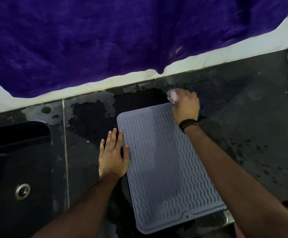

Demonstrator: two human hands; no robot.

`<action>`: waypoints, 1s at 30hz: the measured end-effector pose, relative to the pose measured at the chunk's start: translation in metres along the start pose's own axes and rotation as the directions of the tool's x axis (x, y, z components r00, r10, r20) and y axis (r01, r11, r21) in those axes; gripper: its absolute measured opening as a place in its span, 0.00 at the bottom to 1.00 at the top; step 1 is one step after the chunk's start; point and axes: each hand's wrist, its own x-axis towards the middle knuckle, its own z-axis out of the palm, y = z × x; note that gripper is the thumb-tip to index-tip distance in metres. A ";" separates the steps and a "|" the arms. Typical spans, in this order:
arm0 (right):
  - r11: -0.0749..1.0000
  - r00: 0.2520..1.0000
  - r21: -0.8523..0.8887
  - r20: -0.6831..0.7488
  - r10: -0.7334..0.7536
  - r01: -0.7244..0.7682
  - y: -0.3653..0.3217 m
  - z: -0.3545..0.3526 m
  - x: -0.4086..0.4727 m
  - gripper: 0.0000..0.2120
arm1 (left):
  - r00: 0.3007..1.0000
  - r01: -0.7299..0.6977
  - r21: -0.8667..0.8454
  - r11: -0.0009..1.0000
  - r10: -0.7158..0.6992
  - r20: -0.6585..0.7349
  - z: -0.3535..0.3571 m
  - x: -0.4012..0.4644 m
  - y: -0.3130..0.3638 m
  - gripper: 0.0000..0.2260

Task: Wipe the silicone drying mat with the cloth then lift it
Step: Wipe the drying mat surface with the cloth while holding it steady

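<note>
right hand [185, 107] grips a blurred, probably pale cloth [173, 97] at mat [165, 160] corner.

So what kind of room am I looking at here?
Most likely a kitchen: a dark wet counter with a sink and its drain set in, and a ridged drying mat beside it.

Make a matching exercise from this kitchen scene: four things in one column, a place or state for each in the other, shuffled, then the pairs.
Things:
1. left hand
2. right hand
3. silicone drying mat
4. sink drain

Places or states:
A. lies flat on the wet black counter
B. at the far left, in the dark basin
C. fingers straight, pressing the mat's left edge
D. grips a pale cloth at the mat's far corner

Pairs: 1-C, 2-D, 3-A, 4-B
</note>
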 end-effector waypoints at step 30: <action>0.924 0.895 0.064 0.232 -0.382 0.377 -0.125 0.026 -0.040 0.22 | 1.000 0.005 0.028 1.000 -0.005 0.007 0.000 0.002 -0.003 0.27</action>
